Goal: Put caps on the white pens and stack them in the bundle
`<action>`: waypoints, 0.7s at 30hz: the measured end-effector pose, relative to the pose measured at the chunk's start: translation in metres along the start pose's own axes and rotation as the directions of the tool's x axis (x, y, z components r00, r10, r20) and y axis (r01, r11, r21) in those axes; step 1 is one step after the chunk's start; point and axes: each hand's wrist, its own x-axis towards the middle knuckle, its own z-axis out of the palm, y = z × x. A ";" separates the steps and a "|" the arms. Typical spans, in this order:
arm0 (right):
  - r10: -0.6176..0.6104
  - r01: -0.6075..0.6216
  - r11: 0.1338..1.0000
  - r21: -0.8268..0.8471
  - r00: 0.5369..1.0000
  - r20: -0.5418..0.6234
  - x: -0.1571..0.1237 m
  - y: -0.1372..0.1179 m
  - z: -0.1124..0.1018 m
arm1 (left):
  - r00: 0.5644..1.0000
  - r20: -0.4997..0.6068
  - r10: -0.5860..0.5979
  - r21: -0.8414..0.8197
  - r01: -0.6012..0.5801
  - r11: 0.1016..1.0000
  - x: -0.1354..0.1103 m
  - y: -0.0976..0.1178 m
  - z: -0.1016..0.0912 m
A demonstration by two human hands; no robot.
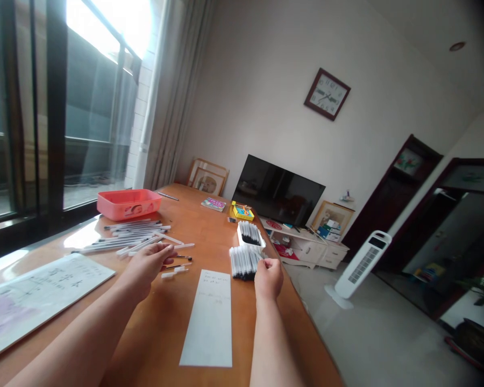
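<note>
Over the loose pens, my left hand has its fingertips pinched together. What they hold, if anything, is too small to make out. Dark pen refills or slim pens and short white caps lie just beyond these fingers. My right hand is closed at the right edge of a stack of clear pens with black ends. Its fingers hide whatever is between them. Behind that stack, a white box holds more such pens. A pile of loose clear pens spreads on the left.
On the wooden table lie a long paper strip and a large written sheet or pad. A red plastic bin stands at left. Farther back are a yellow box and a booklet. The table's right edge runs beside my right arm.
</note>
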 end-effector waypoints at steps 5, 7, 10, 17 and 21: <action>0.022 -0.016 0.996 -0.089 0.998 0.064 -0.004 0.002 0.003 | 1.000 -0.015 -0.010 -0.022 0.009 1.000 -0.001 0.004 0.001; 0.032 -0.024 0.994 -0.104 0.996 0.077 -0.004 0.004 0.003 | 1.000 -0.009 -0.010 -0.026 0.010 1.000 -0.001 0.004 0.000; 0.039 -0.031 0.995 -0.093 0.995 0.090 -0.003 0.006 0.004 | 1.000 -0.006 -0.014 -0.035 0.014 0.999 0.000 0.002 -0.001; 0.074 -0.073 0.995 0.064 0.997 -0.013 0.010 0.017 0.001 | 0.999 -0.026 -0.020 -0.034 0.019 0.999 0.006 -0.003 -0.002; 0.056 -0.052 0.978 0.203 0.998 -0.014 0.015 0.024 0.001 | 0.999 -0.031 -0.026 -0.026 0.025 0.999 0.008 -0.004 -0.004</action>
